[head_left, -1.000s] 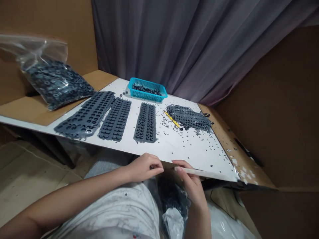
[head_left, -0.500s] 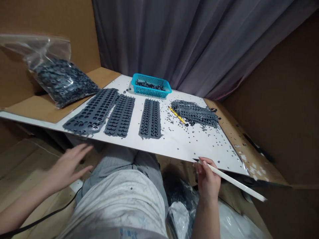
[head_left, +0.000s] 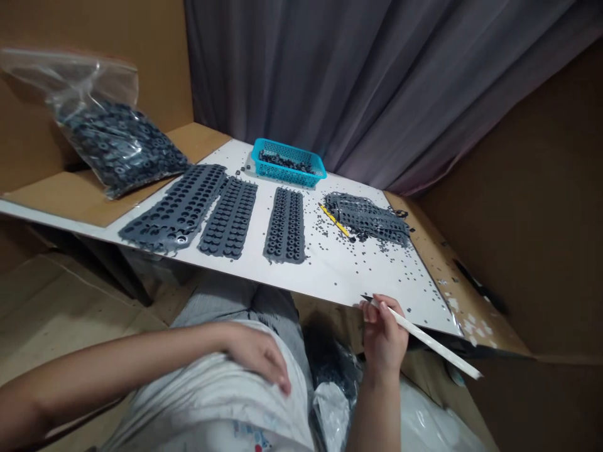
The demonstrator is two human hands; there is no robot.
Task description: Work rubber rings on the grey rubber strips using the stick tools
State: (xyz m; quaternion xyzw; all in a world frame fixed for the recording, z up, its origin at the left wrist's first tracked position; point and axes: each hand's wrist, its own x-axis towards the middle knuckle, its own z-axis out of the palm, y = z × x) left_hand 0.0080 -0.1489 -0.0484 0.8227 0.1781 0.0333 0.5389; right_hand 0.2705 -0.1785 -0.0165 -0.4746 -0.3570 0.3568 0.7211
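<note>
My right hand is closed around a craft knife with a long white handle and a dark pointed blade, which points left at the table's front edge. My left hand lies against the white shirt over my belly, its fingers curled in; anything between them is hidden. Beyond, on the white table, lie a grey rubber moulded sheet with rows of ring-shaped parts, a second sheet to its left, and larger overlapping sheets with round holes.
A blue basket with small dark parts stands at the back. At left leans a clear zip bag of dark rings. A yellow tool lies beside stacked perforated sheets, amid scattered dark bits. Plastic bags are below the table.
My left hand has swung right from beside the table's front edge onto the shirt, its spread fingers now curled. My right hand has shifted slightly left, still holding the craft knife.
</note>
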